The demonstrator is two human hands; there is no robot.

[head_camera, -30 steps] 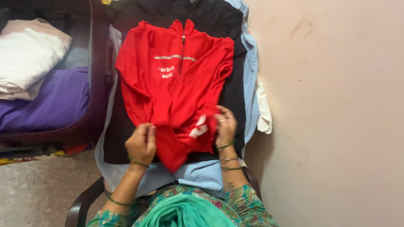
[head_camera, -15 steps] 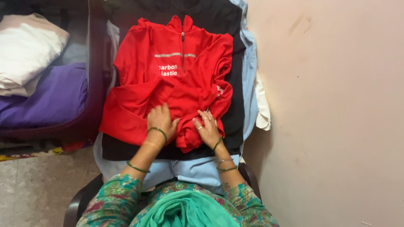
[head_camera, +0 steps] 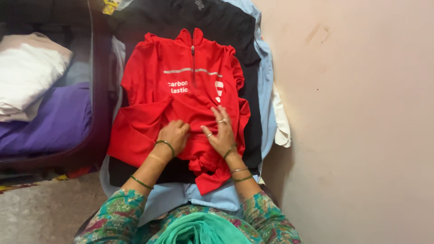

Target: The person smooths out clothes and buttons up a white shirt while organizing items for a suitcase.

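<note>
Nearest the camera, green scarf (head_camera: 199, 228) bunched at the chest, patterned teal sleeves (head_camera: 118, 216) to either side, thin green bangles on both wrists. Just beyond, left hand (head_camera: 174, 135) resting knuckles-up on the lower middle of the red zip-neck top (head_camera: 181, 104), fingers curled loosely against the cloth, gripping nothing that can be seen. Beside it, right hand (head_camera: 221, 133) pressed flat on the same top, fingers spread apart, rings on two of them, nothing clamped. Red top lying face up on a stack of spread clothes: collar and short zip pointing away, white lettering and a grey stripe across the chest, one sleeve folded across the lower left, hem bunched and crumpled below the right hand. Directly under it, a black garment (head_camera: 246, 49), wider and reaching further away; under that, a pale blue garment (head_camera: 212, 196) showing at the near edge and along the right side, a bit of white cloth (head_camera: 281, 122) poking out at the right. Further left, an open maroon suitcase (head_camera: 97, 131) holding purple fabric (head_camera: 47, 119) and a white folded piece (head_camera: 29, 68). On the right, plain beige wall (head_camera: 361, 113).
</note>
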